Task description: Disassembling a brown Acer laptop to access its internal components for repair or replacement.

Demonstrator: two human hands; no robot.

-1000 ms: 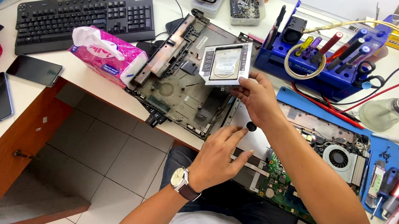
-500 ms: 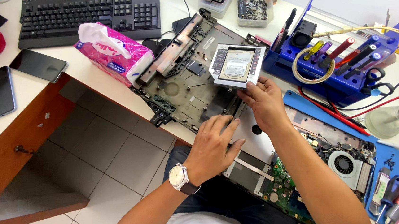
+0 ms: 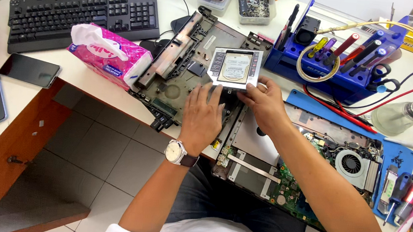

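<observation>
Your right hand (image 3: 265, 102) has its grip closed on the near right corner of the drive caddy (image 3: 235, 67), a silver hard drive in a flat frame, fingers pinching its near edge. Your left hand (image 3: 201, 116) lies flat, fingers spread and holding nothing, fingertips touching the caddy's near left edge. The caddy sits over the opened laptop base (image 3: 180, 70), near the middle of the counter (image 3: 91, 85). The pink tissue pack (image 3: 108, 54) lies just left of the base, and the blue tool stand (image 3: 338, 67) is toward the far right.
</observation>
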